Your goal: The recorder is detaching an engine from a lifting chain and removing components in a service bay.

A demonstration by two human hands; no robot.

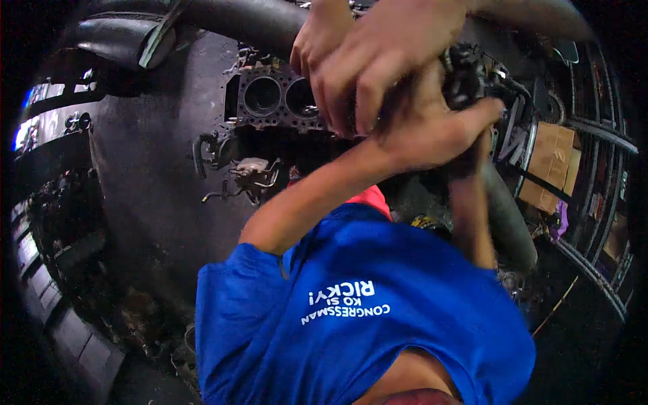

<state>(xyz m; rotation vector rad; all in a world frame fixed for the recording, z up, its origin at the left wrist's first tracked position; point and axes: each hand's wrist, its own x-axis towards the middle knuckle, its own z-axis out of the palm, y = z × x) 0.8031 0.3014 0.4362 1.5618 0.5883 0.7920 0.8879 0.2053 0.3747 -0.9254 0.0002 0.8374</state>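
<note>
My left hand (432, 138) reaches across the middle, its fingers closed and bunched against another person's hand (391, 57). Whatever lies inside the grip is hidden. My right forearm (469, 226) rises beside it, blurred, and its hand is mostly hidden behind my left hand. A second hand of the other person (324, 34) overlaps the first at the top. Below and left of these hands sits an engine block (233, 101) with round cylinder bores (262, 95), partly covered by them. Dark engine parts (466, 74) show to the right of the hands.
A thick dark pipe (250, 20) crosses the top left; another grey pipe (509, 216) stands by my right arm. A metal part with hoses (253, 174) lies below the block. At the right are flattened cardboard (550, 158), a purple cloth (559, 221) and metal rails (597, 277).
</note>
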